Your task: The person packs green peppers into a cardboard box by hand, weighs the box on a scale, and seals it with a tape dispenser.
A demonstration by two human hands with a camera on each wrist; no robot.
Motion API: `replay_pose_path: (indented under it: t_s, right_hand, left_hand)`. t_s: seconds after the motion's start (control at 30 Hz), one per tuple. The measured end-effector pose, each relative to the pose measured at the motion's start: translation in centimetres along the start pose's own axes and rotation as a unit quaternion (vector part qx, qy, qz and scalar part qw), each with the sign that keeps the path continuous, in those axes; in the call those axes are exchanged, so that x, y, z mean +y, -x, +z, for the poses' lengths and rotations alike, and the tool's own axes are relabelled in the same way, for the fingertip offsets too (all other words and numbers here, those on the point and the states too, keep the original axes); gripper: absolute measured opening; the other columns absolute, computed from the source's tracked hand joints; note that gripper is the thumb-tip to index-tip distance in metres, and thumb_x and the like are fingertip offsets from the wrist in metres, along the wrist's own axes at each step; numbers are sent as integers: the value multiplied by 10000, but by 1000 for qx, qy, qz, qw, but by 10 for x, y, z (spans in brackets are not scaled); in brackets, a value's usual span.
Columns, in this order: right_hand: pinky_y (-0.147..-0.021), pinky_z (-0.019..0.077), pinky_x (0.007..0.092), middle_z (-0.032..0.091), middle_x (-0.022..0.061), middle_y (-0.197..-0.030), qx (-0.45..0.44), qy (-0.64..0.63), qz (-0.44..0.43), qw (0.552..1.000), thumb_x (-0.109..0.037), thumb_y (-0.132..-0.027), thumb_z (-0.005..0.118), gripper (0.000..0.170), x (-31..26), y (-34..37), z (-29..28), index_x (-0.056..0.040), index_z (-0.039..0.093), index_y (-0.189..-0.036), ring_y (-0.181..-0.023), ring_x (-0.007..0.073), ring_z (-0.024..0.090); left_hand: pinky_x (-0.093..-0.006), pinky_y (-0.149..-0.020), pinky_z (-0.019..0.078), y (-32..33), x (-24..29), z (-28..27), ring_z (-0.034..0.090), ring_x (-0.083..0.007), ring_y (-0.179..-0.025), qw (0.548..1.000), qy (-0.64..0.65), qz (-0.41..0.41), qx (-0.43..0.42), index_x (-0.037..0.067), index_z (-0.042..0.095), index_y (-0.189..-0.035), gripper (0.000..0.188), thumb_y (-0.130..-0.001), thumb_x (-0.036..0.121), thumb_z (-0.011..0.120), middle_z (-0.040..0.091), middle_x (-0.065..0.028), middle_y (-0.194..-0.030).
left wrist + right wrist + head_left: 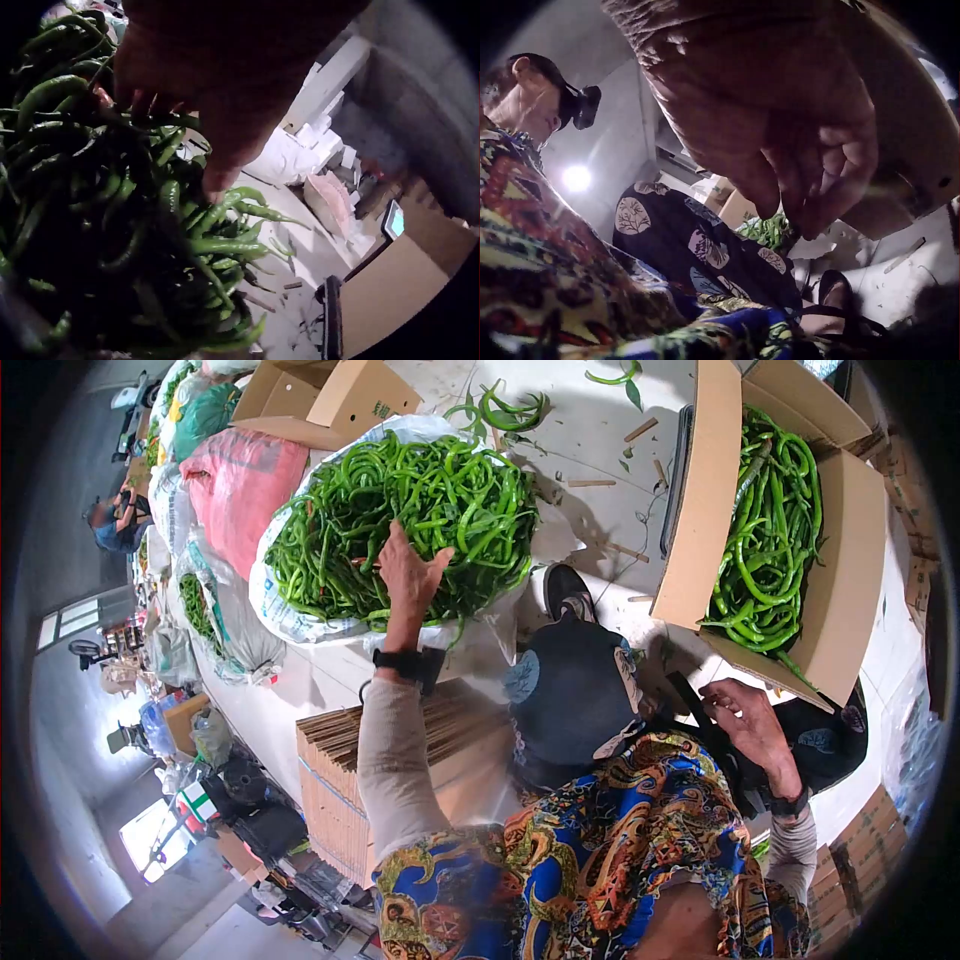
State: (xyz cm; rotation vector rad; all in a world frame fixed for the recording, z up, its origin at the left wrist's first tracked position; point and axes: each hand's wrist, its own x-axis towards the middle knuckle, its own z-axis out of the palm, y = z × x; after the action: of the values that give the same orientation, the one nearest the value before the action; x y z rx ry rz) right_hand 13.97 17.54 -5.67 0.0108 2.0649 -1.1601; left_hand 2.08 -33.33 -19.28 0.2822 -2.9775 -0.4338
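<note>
My left hand (pixel 408 575) is over a large heap of green peppers (pixel 460 490) in a white sack, thumb spread from the fingers. In the left wrist view, the hand (pixel 217 97) touches the peppers (pixel 52 161), with a few red ones by its fingertips; it grips none that I can see. Low beside an open cardboard box (pixel 850 570) of green peppers (pixel 770 550) is my right hand (pixel 750 730), fingers loosely bent. A dark strip (pixel 686 696) lies by its fingertips; contact is unclear. The right wrist view shows the hand (pixel 780 120) with no pepper in it.
Flattened cardboard (pixel 335 790) is stacked below the sack. An empty box (pixel 330 405) and a pink sack (pixel 245 490) stand beyond it. Loose peppers (pixel 510 410) and twigs lie on the floor (pixel 590 450). Another person (pixel 120 525) is at the far left.
</note>
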Motion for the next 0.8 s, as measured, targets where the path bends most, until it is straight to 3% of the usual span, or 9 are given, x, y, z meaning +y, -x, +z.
replay_pose_path:
  t_s: [0.1,0.17,0.23,0.43,0.5,0.57,0.63,0.7,0.8]
  right_hand:
    - [-736,533,358,664,161,-972,18,47,-44,998,43,-845,563,314,13,-4,5,-26,603,-1149,-885,287,655]
    - [-764,531,384,665,167,-995,28,30,-8,999,58,-839,552,319,8,-5,7,-19,601,-1145,-885,314,652]
    - [-785,528,394,665,171,-1004,32,14,-3,999,56,-836,567,318,15,-5,8,-15,600,-1144,-893,326,653]
    - [-877,506,418,675,194,-1045,7,93,-12,996,47,-812,631,335,18,-18,15,-8,615,-1142,-993,387,635]
    - [-892,499,421,679,197,-1053,21,116,-43,992,43,-806,646,341,20,-21,16,-9,622,-1142,-1022,399,625]
    - [-919,487,431,681,192,-1086,28,115,-29,993,36,-799,666,353,19,-22,17,-14,629,-1146,-1074,403,608]
    - [-915,489,429,682,190,-1085,27,104,-24,994,30,-796,676,356,12,-22,17,-16,629,-1146,-1071,401,610]
    - [-910,491,428,682,188,-1085,28,97,-19,995,23,-793,687,360,9,-24,17,-17,629,-1146,-1068,399,612]
    - [-900,493,427,682,188,-1076,15,89,-18,996,17,-794,691,359,5,-28,18,-23,631,-1146,-1056,396,618]
  left_hand:
    - [-526,-958,429,-4,12,11,495,-452,-1203,995,-75,-33,-50,-19,416,-1365,923,-652,326,889,546,-276,-1259]
    - [-507,-841,462,-3,10,25,543,-424,-1049,989,-69,-23,-127,16,472,-1259,749,-698,357,832,564,-219,-1099]
    - [-505,-783,451,21,18,28,539,-410,-969,992,-68,78,-79,38,518,-1026,448,-708,210,783,562,-185,-992]
    - [-500,-822,442,19,4,35,537,-397,-967,998,-12,64,-1,51,583,-1006,365,-704,167,753,588,-163,-1031]
    - [-499,-835,438,9,-6,40,536,-401,-973,998,31,54,-18,37,602,-1011,355,-721,181,749,611,-165,-1023]
    - [-403,-835,470,5,-25,58,577,-332,-919,934,343,36,92,9,600,-1046,305,-766,48,714,638,-136,-938]
    - [-318,-766,481,1,1,12,606,-219,-840,866,499,-32,17,3,598,-1026,226,-816,-8,679,649,-100,-918]
    - [-257,-805,487,-11,5,-21,608,-109,-857,945,323,-37,25,32,611,-1029,144,-896,31,667,658,-26,-931]
    - [-256,-778,489,-18,36,-77,608,-103,-851,888,455,-31,63,33,628,-1071,168,-911,71,663,680,-42,-945]
